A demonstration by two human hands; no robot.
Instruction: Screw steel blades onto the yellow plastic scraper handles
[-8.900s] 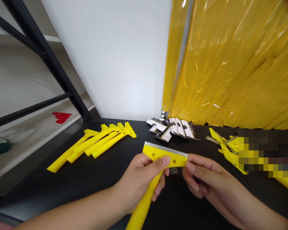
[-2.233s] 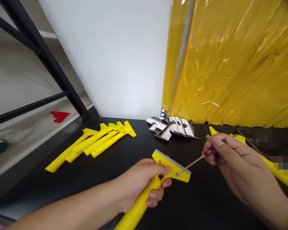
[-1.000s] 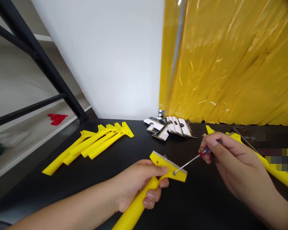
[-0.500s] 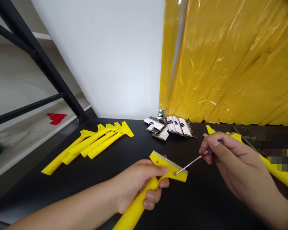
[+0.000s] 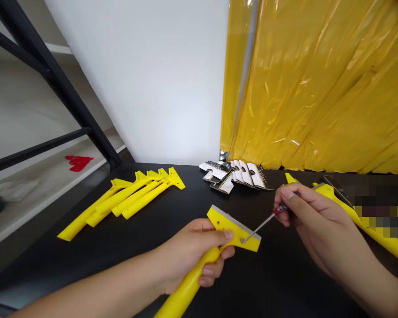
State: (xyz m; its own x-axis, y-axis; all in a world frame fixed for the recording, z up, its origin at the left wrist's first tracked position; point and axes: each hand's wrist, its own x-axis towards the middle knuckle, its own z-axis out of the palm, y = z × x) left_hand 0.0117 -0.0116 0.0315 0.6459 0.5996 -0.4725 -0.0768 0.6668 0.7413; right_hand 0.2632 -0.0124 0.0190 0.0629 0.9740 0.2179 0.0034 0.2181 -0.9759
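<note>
Left hand (image 5: 189,252) is gripping a yellow scraper (image 5: 208,261) near centre, its fingers wrapping the handle, the thumb pressing across the head. Scraper is tilting, handle running to the near edge, head pointing far; a metal blade (image 5: 230,217) is lining the head's far edge.

Right hand (image 5: 315,221) is holding a slim screwdriver (image 5: 271,217), fingers pinching its red and clear grip. Shaft is slanting left and down, tip meeting a screw (image 5: 242,240) at the head's right-hand hole.

Around the work: five yellow handles (image 5: 148,199) are lying overlapped, far left on the black surface (image 5: 255,282). Printed cards (image 5: 252,174) are fanning out far centre. A white panel (image 5: 166,79) and crinkled yellow sheeting (image 5: 318,88) are closing off the far side.

Left, a black frame (image 5: 69,101) is crossing in front of a shelf (image 5: 53,185), where a red piece (image 5: 78,163) is resting.

Right, the hand is partly blocking more yellow pieces (image 5: 389,245). A dark flat object (image 5: 336,189), perhaps a phone, is sitting among them, beside a blurred-out patch.
</note>
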